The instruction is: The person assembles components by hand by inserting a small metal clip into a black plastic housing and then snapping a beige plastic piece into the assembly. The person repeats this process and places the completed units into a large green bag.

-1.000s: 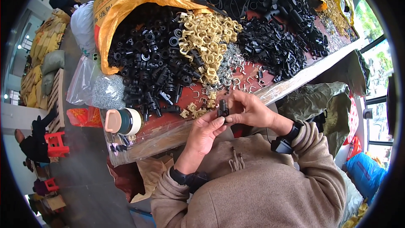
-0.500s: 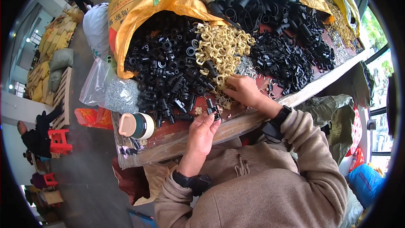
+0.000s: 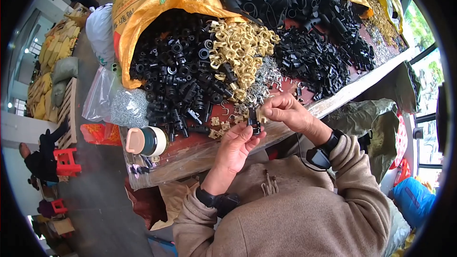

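My left hand is closed on a black plastic fitting, held upright between thumb and fingers above the table's near edge. Close beside it, my right hand pinches a small brass-coloured clip, mostly covered by the fingers, against or very near the fitting. Beyond the hands lies a heap of brass-coloured clips. To its left spreads a pile of black fittings, spilling from an orange sack. Small silver metal hooks are heaped right of the clips.
Small black pieces and black tubes cover the table's right side. A lidded cup stands at the front left, near a clear bag of small silver parts. The wooden table edge runs before me. Two other people are at far left.
My right hand has left the brass-coloured heap and come to the black fitting with a clip. My left hand has shifted slightly right with the fitting. The whole view has shifted a little.
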The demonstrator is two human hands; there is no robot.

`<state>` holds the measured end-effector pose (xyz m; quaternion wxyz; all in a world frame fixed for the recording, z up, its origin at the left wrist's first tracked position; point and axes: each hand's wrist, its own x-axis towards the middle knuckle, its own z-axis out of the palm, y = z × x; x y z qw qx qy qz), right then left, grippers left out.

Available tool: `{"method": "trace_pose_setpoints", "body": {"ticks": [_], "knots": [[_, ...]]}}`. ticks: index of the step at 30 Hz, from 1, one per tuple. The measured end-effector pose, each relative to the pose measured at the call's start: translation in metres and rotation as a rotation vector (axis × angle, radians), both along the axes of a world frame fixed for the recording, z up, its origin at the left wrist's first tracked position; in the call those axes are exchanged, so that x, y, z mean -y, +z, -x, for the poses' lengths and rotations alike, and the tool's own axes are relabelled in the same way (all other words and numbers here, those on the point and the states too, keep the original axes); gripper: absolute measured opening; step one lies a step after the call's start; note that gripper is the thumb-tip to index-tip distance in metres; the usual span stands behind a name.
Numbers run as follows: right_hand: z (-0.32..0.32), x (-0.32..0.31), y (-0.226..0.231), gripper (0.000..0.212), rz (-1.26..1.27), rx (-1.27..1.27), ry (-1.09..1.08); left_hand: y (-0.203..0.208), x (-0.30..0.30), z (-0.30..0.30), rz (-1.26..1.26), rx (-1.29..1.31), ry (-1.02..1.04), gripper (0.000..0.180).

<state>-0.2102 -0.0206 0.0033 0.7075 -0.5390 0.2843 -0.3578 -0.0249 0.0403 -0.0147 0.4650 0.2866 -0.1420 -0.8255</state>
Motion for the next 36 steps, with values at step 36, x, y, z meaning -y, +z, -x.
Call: {"method": "trace_pose_setpoints", "body": {"ticks": [36], "knots": [[-0.010,-0.050,-0.008,0.015,-0.366,0.225,-0.247,-0.014,-0.006,0.011,-0.111,0.024,-0.062,0.018]]}}
